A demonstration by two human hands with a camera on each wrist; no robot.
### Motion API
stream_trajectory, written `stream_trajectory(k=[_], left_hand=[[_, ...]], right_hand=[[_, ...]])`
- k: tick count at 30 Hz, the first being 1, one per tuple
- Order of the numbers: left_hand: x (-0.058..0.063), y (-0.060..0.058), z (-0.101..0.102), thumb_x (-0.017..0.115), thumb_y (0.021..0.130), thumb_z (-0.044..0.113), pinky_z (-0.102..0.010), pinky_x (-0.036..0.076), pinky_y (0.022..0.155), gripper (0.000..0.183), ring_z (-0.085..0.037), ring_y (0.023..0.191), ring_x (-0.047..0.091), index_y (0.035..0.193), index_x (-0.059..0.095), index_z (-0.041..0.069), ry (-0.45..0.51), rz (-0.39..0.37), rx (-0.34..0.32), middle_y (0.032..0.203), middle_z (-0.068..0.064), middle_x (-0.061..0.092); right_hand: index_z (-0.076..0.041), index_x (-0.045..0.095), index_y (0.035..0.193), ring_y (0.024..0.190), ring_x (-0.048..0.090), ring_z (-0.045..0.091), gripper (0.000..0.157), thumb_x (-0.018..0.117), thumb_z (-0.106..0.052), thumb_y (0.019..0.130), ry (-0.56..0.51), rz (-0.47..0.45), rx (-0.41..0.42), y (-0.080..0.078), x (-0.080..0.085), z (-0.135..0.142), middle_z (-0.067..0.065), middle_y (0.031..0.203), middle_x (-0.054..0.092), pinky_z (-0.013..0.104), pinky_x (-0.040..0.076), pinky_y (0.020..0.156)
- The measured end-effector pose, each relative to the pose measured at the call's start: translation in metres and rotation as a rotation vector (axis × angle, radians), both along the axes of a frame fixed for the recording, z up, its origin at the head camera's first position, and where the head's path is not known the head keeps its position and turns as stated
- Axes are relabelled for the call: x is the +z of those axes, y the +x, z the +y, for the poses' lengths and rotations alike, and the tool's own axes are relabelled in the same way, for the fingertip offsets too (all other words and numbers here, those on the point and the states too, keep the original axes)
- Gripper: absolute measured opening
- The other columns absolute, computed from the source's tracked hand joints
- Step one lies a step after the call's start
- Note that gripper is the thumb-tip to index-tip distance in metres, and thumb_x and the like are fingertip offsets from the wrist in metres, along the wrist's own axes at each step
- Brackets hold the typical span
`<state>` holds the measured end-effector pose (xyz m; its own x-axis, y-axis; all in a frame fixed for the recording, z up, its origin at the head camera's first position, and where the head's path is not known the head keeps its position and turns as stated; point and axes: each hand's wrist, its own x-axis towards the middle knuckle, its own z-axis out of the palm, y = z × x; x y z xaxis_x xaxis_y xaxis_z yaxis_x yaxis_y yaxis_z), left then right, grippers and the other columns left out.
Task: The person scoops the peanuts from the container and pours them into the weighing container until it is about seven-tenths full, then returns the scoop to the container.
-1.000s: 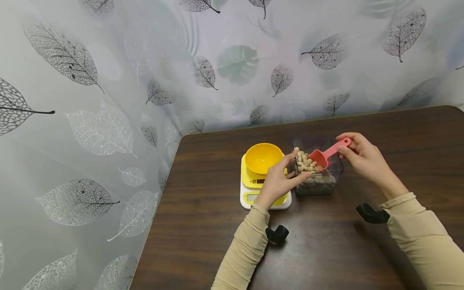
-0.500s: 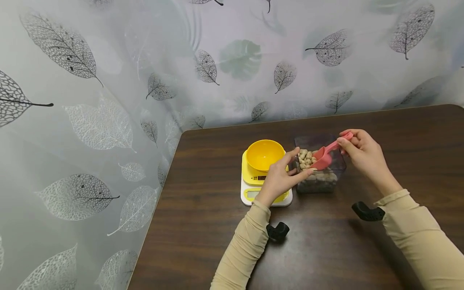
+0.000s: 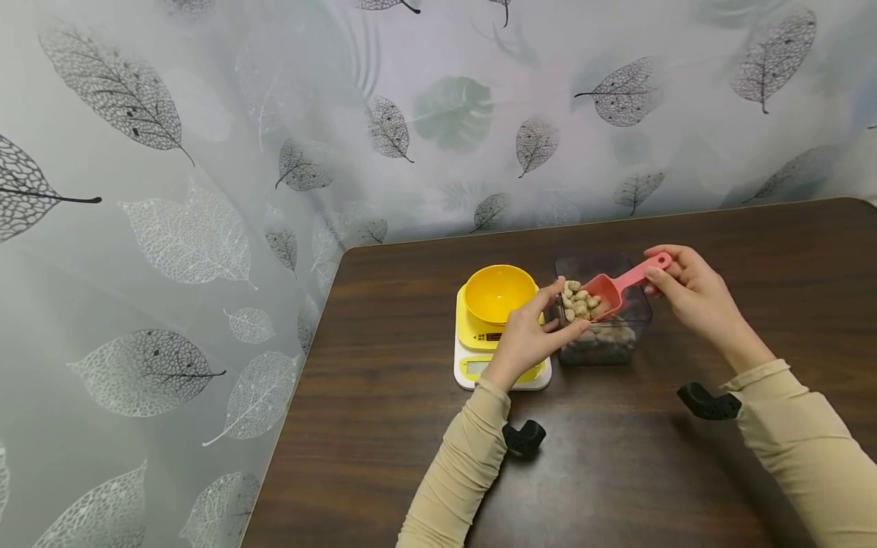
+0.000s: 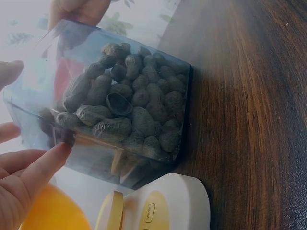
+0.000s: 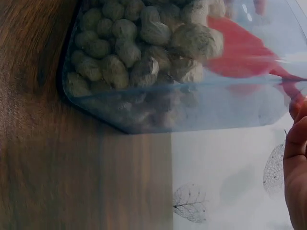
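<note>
A clear plastic container [image 3: 598,352] of unshelled peanuts [image 3: 577,301] stands on the table. My left hand [image 3: 526,339] lies against its left side, fingers spread and fairly straight. Fingertips [image 4: 61,152] touch the container's wall in the left wrist view. My right hand [image 3: 693,295] pinches the handle of a pink scoop [image 3: 626,280] between thumb and fingers. The scoop's bowl sits among the peanuts inside the container, tilted down to the left. Through the wall, the right wrist view shows the pink bowl [image 5: 240,50] beside the peanuts; how full it is cannot be seen.
Left of the container is a white and yellow kitchen scale [image 3: 470,342], partly behind my left hand. It bears a yellow bowl [image 3: 499,293]. The dark wooden table [image 3: 384,426] meets a leaf-patterned wall covering [image 3: 452,175] at its far edge.
The scoop has dipped toward the container's near left side and then drawn back a little to the right with my right hand. My left hand has stayed on the container.
</note>
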<state>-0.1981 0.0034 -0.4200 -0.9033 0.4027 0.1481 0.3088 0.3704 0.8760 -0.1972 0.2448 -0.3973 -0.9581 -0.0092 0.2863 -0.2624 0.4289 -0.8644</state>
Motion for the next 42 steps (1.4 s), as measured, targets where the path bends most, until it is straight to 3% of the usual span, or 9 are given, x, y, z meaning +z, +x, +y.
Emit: stream_trajectory(k=[5,10,15,21,28,34,42], left_hand=[[0.000,0.001,0.001,0.070,0.081,0.037,-0.014,0.049,0.086,0.070,-0.008,0.124,0.051,0.142,0.039,0.024,0.016,-0.022,-0.007,0.143,0.004,0.045],[0.000,0.001,0.001,0.070,0.081,0.038,-0.013,0.049,0.087,0.070,-0.008,0.124,0.051,0.142,0.039,0.024,0.016,-0.030,-0.006,0.142,0.002,0.046],[0.000,0.000,-0.001,0.071,0.081,0.038,-0.014,0.049,0.087,0.070,-0.009,0.125,0.050,0.142,0.039,0.026,0.003,-0.035,0.002,0.143,0.004,0.045],[0.000,0.000,0.000,0.071,0.081,0.037,-0.014,0.050,0.086,0.071,-0.011,0.128,0.048,0.143,0.039,0.022,-0.001,-0.025,-0.010,0.145,0.006,0.043],[-0.002,-0.001,0.000,0.070,0.081,0.039,-0.014,0.050,0.086,0.070,-0.011,0.126,0.049,0.142,0.039,0.024,0.000,-0.027,-0.002,0.145,0.007,0.042],[0.000,-0.001,-0.001,0.070,0.081,0.039,-0.013,0.050,0.085,0.071,-0.011,0.125,0.050,0.143,0.039,0.022,-0.011,-0.027,0.003,0.145,0.006,0.042],[0.000,0.000,-0.001,0.069,0.082,0.038,-0.013,0.049,0.086,0.069,-0.010,0.126,0.049,0.142,0.039,0.025,0.001,-0.006,-0.005,0.145,0.008,0.042]], right_hand=[[-0.020,0.045,0.118,0.069,0.053,-0.005,0.025,0.048,-0.008,0.096,-0.082,0.030,0.062,0.000,-0.005,0.002,-0.020,0.079,0.058,0.007,0.044,0.062],[-0.022,0.046,0.116,0.068,0.052,-0.005,0.022,0.049,-0.014,0.096,-0.046,0.005,0.009,0.001,-0.003,-0.001,-0.022,0.077,0.057,0.009,0.043,0.060],[-0.013,0.047,0.117,0.065,0.049,-0.004,0.023,0.050,-0.022,0.096,-0.001,-0.019,-0.045,-0.001,-0.001,-0.005,-0.023,0.073,0.054,0.012,0.041,0.055],[-0.001,0.047,0.120,0.057,0.042,0.002,0.042,0.051,-0.034,0.095,0.078,-0.061,-0.133,-0.003,-0.001,-0.012,-0.020,0.066,0.049,0.021,0.034,0.046],[-0.006,0.046,0.121,0.059,0.041,0.003,0.032,0.050,-0.026,0.096,0.030,-0.032,-0.060,-0.003,-0.005,-0.010,-0.018,0.070,0.051,0.025,0.030,0.045],[-0.009,0.046,0.121,0.066,0.043,0.001,0.025,0.049,-0.013,0.096,-0.020,0.022,0.012,-0.002,-0.010,-0.009,-0.022,0.076,0.051,0.021,0.032,0.049],[-0.004,0.044,0.124,0.060,0.039,0.003,0.033,0.048,-0.023,0.097,-0.042,-0.042,-0.070,-0.005,-0.008,-0.015,-0.020,0.071,0.049,0.022,0.030,0.046]])
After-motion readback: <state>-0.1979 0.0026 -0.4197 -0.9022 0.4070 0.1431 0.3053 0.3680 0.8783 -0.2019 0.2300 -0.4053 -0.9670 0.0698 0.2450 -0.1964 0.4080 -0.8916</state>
